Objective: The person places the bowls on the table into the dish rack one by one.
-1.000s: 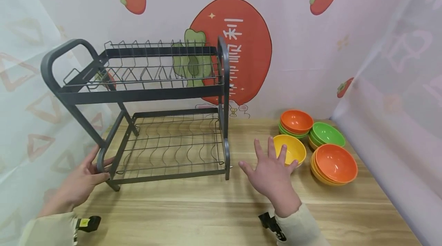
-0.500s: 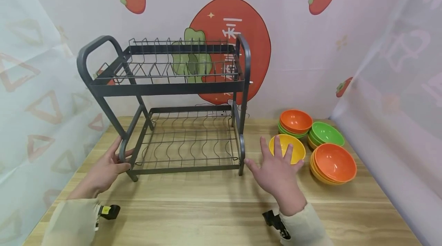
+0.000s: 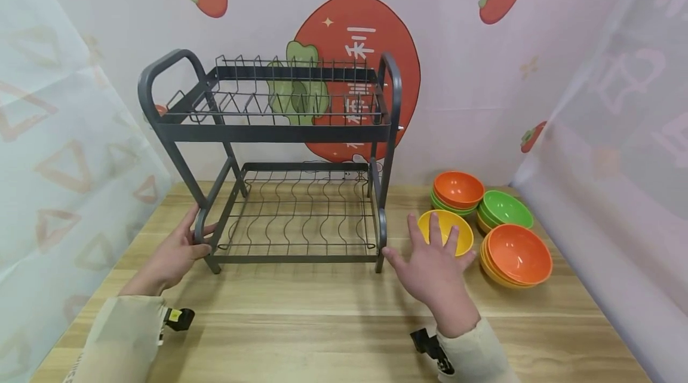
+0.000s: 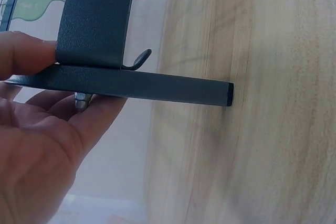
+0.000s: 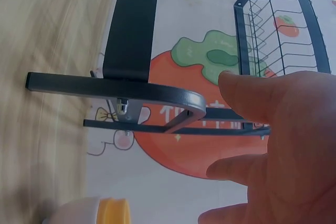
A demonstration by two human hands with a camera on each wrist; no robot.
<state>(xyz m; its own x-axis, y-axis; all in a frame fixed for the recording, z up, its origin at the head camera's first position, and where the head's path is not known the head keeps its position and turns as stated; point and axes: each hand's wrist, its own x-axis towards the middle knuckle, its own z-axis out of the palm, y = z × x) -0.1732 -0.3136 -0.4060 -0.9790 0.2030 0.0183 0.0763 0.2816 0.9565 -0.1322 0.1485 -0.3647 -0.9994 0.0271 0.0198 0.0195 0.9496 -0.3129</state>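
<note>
A dark grey two-tier dish rack (image 3: pixel 279 133) stands left of centre in the head view, its wire tiers bare. My left hand (image 3: pixel 173 259) grips the lower front part of its left side frame; in the left wrist view the thumb (image 4: pixel 26 56) lies on one side of the frame and the fingers on the other. With fingers spread, my right hand (image 3: pixel 432 272) is beside the rack's right front leg. Its thumb tip appears close to the frame, but contact cannot be told. Behind its fingers is a yellow bowl (image 3: pixel 465 236), partly hidden.
Stacked bowls stand at the right: an orange bowl (image 3: pixel 458 189) over green, a green bowl (image 3: pixel 507 210) over yellow, and a larger-looking orange bowl (image 3: pixel 520 254) over yellow. A printed cloth (image 3: pixel 457 72) walls off the back and sides of the wooden table (image 3: pixel 301 323).
The rack has shifted right and slightly back, turning squarer to the head view, with my left hand moving along on it. My right hand has drifted slightly right, fingers still spread.
</note>
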